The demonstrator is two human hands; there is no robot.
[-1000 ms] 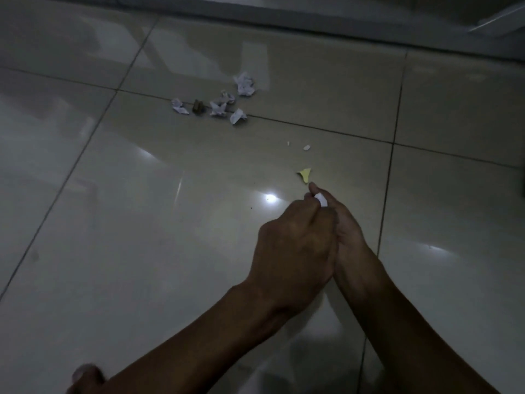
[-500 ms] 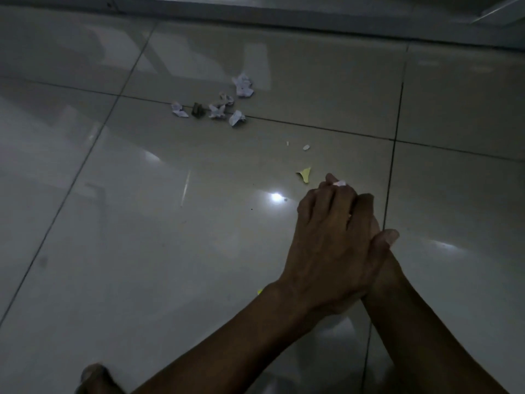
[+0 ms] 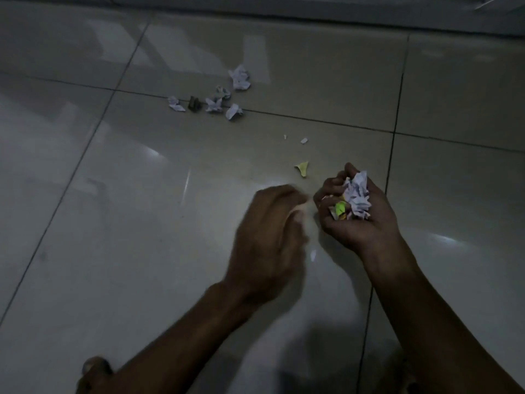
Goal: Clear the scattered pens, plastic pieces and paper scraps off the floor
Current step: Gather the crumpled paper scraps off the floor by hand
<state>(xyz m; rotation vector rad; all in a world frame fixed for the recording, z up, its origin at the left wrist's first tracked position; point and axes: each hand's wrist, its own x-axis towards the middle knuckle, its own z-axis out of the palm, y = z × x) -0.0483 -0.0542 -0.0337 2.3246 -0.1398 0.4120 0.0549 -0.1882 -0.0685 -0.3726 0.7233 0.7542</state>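
Crumpled paper scraps (image 3: 216, 96) lie clustered on the floor (image 3: 113, 223) toward its far edge. Left hand (image 3: 270, 240) blurred, fingers loosely curled, holding nothing visible. Right hand (image 3: 358, 211) palm up, cupping a paper wad (image 3: 356, 194).

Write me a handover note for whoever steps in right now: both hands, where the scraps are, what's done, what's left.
Right hand: palm up, cupped round a wad of crumpled paper scraps, white with a green bit.
Left hand: blurred beside it; fingers curled, I can't tell if it holds anything.
Done: one handful gathered.
Left on the floor: yellow scrap just beyond the hands; two tiny white bits further on; a cluster of crumpled white scraps with a small dark piece along the tile joint. No pens in view.
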